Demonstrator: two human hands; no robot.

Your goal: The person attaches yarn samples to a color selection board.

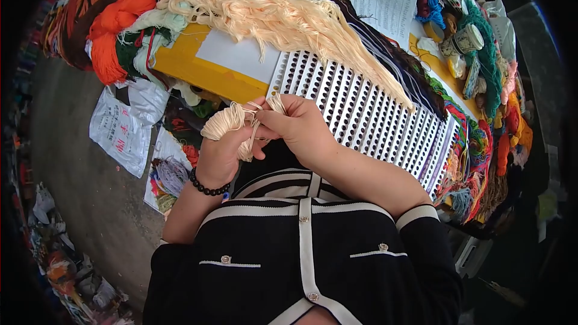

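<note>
My left hand (pixel 221 155), with a black bead bracelet at its wrist, is closed round a bunched skein of cream thread (pixel 224 124). My right hand (pixel 308 131) pinches a small looped end of cream thread (pixel 276 103) between thumb and fingers, close beside the left fingertips. Both hands are in front of my chest, at the near edge of the table. Just beyond them lies a white board with rows of round holes (pixel 355 105). A long heap of loose cream thread (pixel 271 15) covers its far edge.
A yellow board (pixel 211 72) with a pale sheet lies left of the holed board. Orange-red skeins (pixel 117 30) and a white plastic bag (pixel 123 123) are at the left. A printed sheet (pixel 385 0), a jar (pixel 466 41) and many coloured threads (pixel 478 144) fill the right.
</note>
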